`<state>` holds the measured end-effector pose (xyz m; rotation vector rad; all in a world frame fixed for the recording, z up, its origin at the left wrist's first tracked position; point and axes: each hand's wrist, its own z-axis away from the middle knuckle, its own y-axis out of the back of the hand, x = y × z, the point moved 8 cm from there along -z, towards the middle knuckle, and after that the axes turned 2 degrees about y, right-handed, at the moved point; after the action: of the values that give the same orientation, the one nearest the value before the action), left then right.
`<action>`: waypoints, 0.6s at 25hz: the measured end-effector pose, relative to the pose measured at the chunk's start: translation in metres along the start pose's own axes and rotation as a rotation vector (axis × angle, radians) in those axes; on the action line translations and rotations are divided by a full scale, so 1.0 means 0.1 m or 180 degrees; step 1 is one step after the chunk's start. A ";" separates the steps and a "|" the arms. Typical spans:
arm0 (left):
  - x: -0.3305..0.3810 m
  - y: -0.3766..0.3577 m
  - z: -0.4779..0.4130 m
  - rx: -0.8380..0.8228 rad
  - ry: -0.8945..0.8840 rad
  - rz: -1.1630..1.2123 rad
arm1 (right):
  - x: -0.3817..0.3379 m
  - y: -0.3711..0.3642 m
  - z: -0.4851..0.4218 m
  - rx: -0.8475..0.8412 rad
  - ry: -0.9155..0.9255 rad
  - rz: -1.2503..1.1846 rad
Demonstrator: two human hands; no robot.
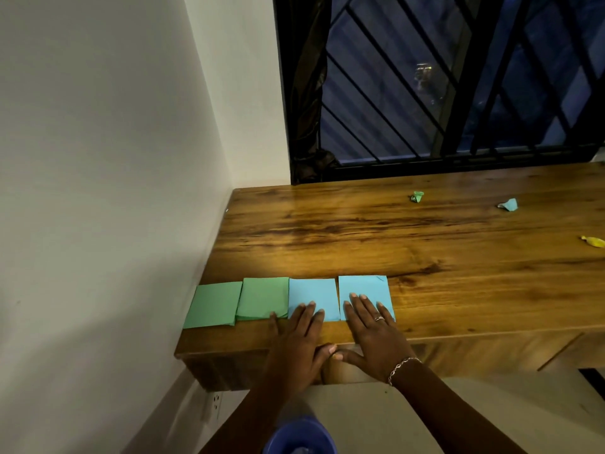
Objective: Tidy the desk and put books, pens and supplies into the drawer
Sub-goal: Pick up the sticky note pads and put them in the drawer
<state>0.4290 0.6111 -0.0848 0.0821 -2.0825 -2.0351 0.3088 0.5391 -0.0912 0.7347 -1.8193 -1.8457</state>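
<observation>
Blue paper lies under both palms: the left hand [296, 335] rests with straight, slightly spread fingers on one blue stack [312, 291], its little finger reaching the near corner of the green stack [262, 296] just outside it, and the right hand [370, 332] lies equally flat on the second blue stack [363, 285], neither hand gripping anything, the thumbs nearly touching at the front edge of the wooden desk [425, 257]. A further green stack [212, 304] sits farthest left of the left hand, close to the wall [98, 191]. All four stacks lie just behind the desk's front lip, so the likely trouble is a pull toward the body: loose sheets could slide off the edge and scatter to the floor or into the blue tub [299, 437] below the wrists, and flat fingers alone may fan the top sheets instead of moving a whole stack. The wall leaves little room left of the left hand; ahead of the fingertips and right of the right hand there is room to slide, with a green scrap [417, 196], a blue scrap [508, 204] and a yellow scrap [593, 241] lying far off that way. A seam under the desk edge right of the right hand may be the drawer front [563, 352], seemingly closed, though I cannot tell for sure
</observation>
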 end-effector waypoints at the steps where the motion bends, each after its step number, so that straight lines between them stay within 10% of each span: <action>1: 0.00 -0.01 0.01 0.0003 -0.0005 -0.0007 | 0.00 0.00 0.00 0.0032 0.0000 0.0025; 15: 1.30 -0.38 0.56 0.0617 -0.1504 -0.0336 | 0.56 -0.14 1.32 0.0254 -0.0138 -0.0115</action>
<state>0.2869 0.6390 -0.1070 -0.2913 -2.6030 -2.0581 0.1813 0.6035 -0.1101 0.7661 -1.9287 -1.8342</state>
